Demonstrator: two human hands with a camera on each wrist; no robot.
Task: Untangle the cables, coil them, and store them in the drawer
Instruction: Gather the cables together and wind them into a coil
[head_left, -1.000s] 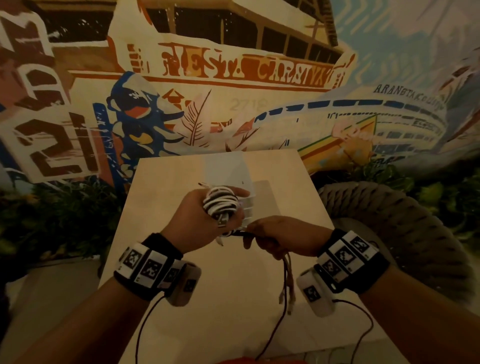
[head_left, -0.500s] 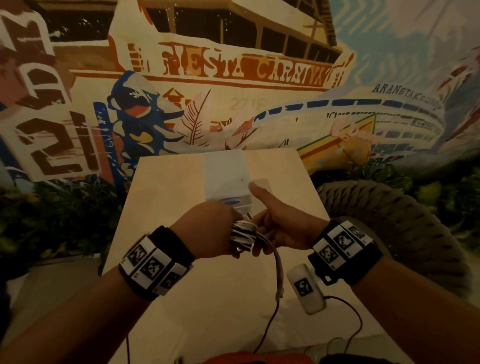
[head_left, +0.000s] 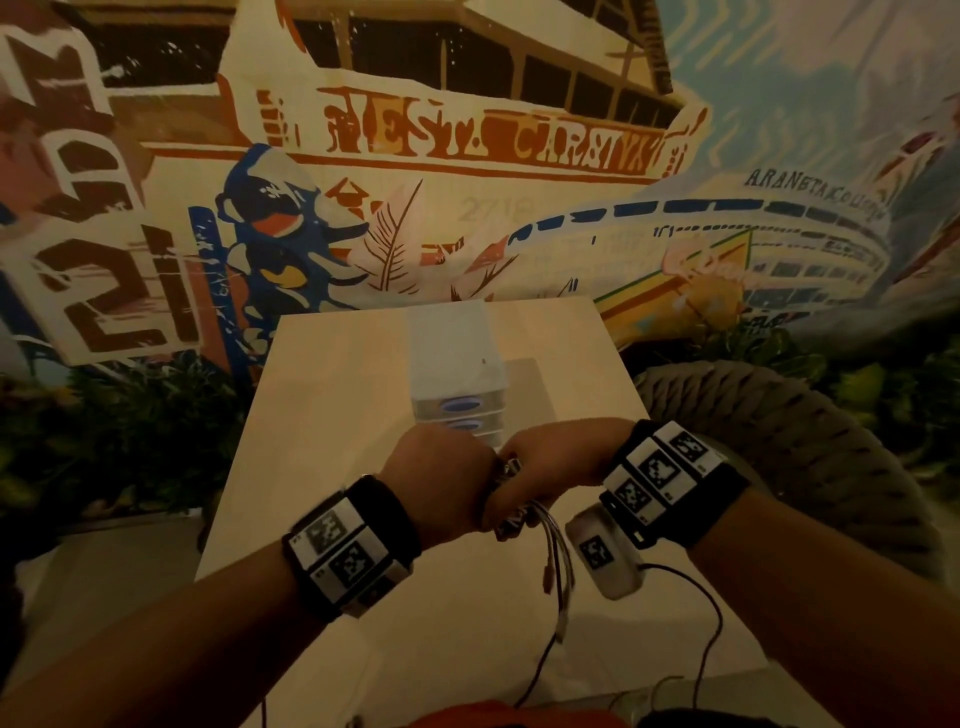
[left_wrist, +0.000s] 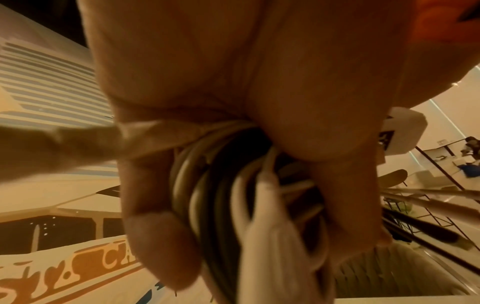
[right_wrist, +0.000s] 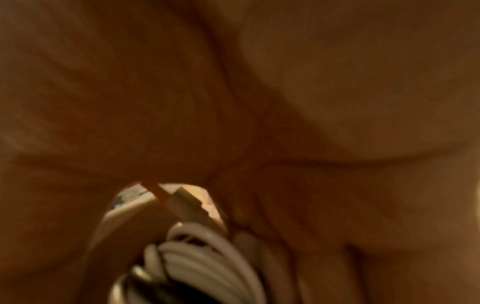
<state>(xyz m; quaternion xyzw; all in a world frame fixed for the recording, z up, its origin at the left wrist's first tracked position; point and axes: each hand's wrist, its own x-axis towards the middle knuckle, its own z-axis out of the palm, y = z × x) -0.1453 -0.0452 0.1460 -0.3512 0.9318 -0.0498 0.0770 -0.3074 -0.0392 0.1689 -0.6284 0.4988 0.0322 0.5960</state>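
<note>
Both hands meet over the counter (head_left: 322, 415), knuckles up and pressed close together. Left hand (head_left: 441, 470) curls its fingers (left_wrist: 161, 246) round the coil (left_wrist: 221, 205), a bundle of white and dark cables wound in loops (the wrist view shows the loops packed against the palm). Right hand (head_left: 550, 467) closes on the same coil (right_wrist: 197, 263) from the 3 o'clock side, and a pale flat connector (right_wrist: 192, 205) shows in the gap at its palm. Loose cable ends (head_left: 558, 566) hang below the hands toward 6 o'clock, clear of the counter. A white drawer unit (head_left: 457, 364) stands at 12 o'clock from the hands, just beyond them, its drawer fronts with blue oval handles facing the person. Painted mural (head_left: 467, 145) fills the wall behind.
</note>
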